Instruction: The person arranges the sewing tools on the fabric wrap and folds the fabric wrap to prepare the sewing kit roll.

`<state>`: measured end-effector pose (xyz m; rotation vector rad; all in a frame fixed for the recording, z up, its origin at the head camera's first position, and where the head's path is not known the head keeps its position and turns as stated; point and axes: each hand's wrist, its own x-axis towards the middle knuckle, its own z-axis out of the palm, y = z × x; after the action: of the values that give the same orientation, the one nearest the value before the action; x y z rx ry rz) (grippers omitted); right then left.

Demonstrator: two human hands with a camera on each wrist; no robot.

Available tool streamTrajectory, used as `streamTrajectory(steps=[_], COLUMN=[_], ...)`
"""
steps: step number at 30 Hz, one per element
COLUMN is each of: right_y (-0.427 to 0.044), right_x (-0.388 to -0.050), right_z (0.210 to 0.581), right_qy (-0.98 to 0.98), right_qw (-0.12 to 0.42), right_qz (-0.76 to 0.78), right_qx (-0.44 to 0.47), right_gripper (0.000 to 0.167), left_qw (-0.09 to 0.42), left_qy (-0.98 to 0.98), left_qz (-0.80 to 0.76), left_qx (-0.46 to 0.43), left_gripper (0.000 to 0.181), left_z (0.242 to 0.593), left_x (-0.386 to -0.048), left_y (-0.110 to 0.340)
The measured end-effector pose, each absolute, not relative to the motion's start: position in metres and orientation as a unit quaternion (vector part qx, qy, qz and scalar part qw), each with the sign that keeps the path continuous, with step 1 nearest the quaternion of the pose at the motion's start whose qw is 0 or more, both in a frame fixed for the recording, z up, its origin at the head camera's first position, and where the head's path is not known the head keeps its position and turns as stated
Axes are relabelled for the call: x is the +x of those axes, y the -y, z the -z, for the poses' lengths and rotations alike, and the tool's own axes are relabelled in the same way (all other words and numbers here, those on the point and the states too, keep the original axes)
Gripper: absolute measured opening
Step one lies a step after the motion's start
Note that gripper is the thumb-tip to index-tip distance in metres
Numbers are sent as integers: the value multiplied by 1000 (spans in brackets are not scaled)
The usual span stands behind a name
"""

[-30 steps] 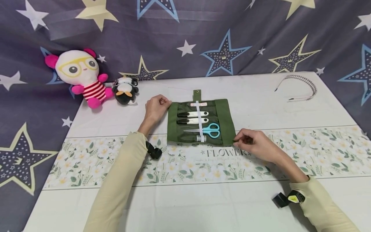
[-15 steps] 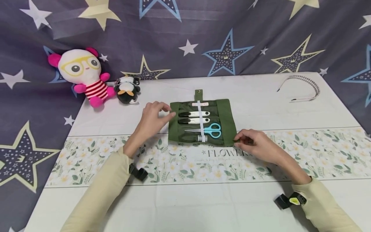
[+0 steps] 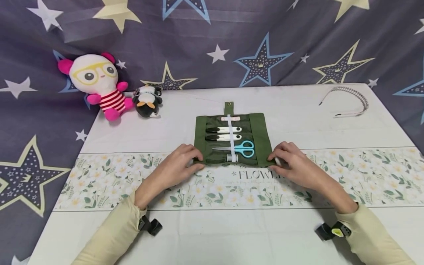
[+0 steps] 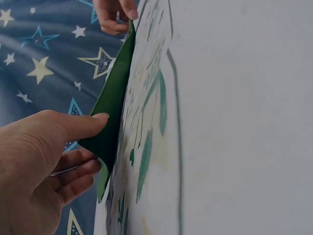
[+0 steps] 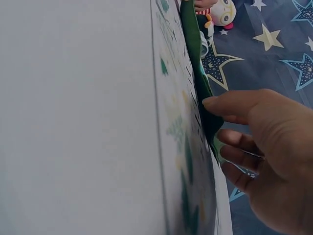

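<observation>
An unfolded green fabric sewing kit pouch (image 3: 261,140) lies on the table, its snap tab (image 3: 229,107) pointing away from me. Under its white elastic strap (image 3: 231,136) sit blue-handled scissors (image 3: 246,149), two white tools with black ends (image 3: 228,133), a small grey spool (image 3: 232,158) and a pale pink strip (image 3: 235,119). My left hand (image 3: 180,165) pinches the near left corner, thumb on top in the left wrist view. At the near right corner, my right hand (image 3: 293,163) pinches the fabric between thumb and fingers. Both wrist views show the near edge lifted slightly.
Behind on the left, a pink and white plush toy (image 3: 99,84) sits beside a small penguin plush (image 3: 147,103). A headband (image 3: 351,99) lies at the back right. A star-printed curtain (image 3: 185,48) hangs behind the white table (image 3: 232,235) with its floral band.
My left hand has let go of the far left corner, come down toward me, and taken hold of the near left corner. My right hand has stayed at the near right corner.
</observation>
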<state>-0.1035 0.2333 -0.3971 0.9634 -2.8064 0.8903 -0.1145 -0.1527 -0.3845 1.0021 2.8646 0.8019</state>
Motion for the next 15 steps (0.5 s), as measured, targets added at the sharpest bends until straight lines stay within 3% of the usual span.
streamTrajectory(steps=[15], right_y=[-232], right_x=[-104], right_z=[399], right_qy=[899], right_qw=[61], right_qz=[-272], right_qx=[339], right_gripper=[16], left_qw=[-15], left_qy=[-907], left_qz=[-284], left_qx=[310], left_gripper=[8], left_z=[389], left_x=[-108], left_y=[160])
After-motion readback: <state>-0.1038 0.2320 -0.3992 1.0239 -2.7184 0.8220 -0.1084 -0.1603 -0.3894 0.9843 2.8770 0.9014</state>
